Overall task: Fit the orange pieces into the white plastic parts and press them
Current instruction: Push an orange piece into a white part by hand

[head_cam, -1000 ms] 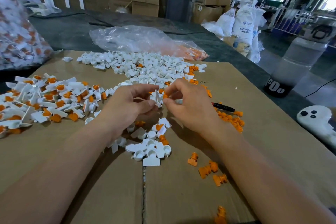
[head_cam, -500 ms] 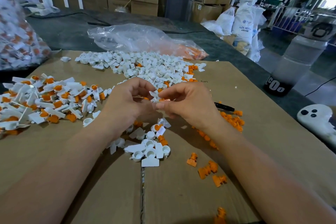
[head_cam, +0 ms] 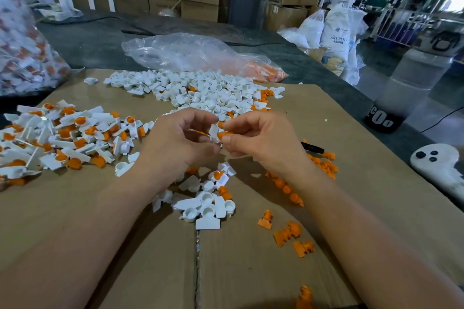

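Head view: over the cardboard (head_cam: 351, 158), the two hands bring one orange piece (head_cam: 222, 135) to one white part (head_cam: 214, 132).
Nearest, loose orange pieces (head_cam: 286, 233) and a cluster of white parts (head_cam: 206, 206) lie within easy reach, probably as working stock. Above them the left hand (head_cam: 175, 143) has its grip pinched on the white part, while the right hand (head_cam: 261, 143) pinches the orange piece against it, seemingly aligned for pressing. Off left lies the pile of fitted parts (head_cam: 62, 138); beyond, the white heap (head_cam: 200, 93) and a plastic bag (head_cam: 188, 52).
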